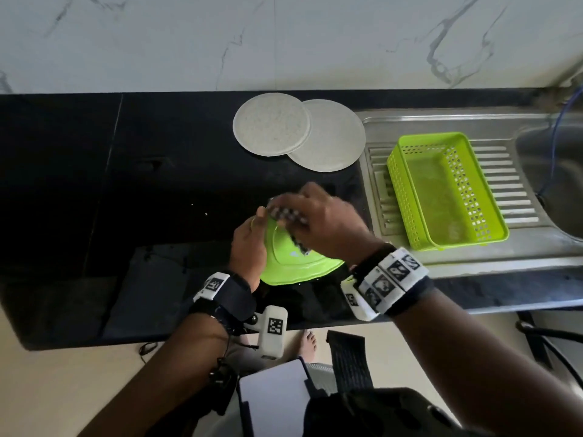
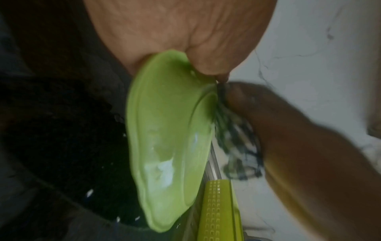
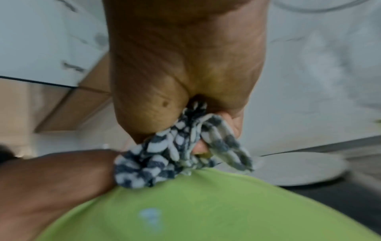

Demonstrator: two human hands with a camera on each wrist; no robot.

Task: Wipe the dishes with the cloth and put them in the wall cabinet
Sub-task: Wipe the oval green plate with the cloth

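A lime green plate [image 1: 296, 263] [image 2: 169, 138] [image 3: 206, 208] is held tilted above the black counter [image 1: 126, 184]. My left hand [image 1: 249, 244] [image 2: 181, 40] grips its left rim, thumb on the upper face. My right hand [image 1: 318, 216] [image 3: 185, 73] holds a bunched blue-and-white checked cloth [image 1: 288, 216] [image 2: 233, 138] [image 3: 175, 156] and presses it against the plate's far rim. Two pale speckled plates [image 1: 271, 124] [image 1: 334, 135] lie overlapping on the counter behind, by the wall.
A lime green perforated basket [image 1: 441, 190] [image 2: 220, 212], empty, stands on the steel sink's [image 1: 473, 121] draining board to the right. The basin is at the far right. A white marble wall [image 1: 284, 42] backs the counter. The wall cabinet is out of view.
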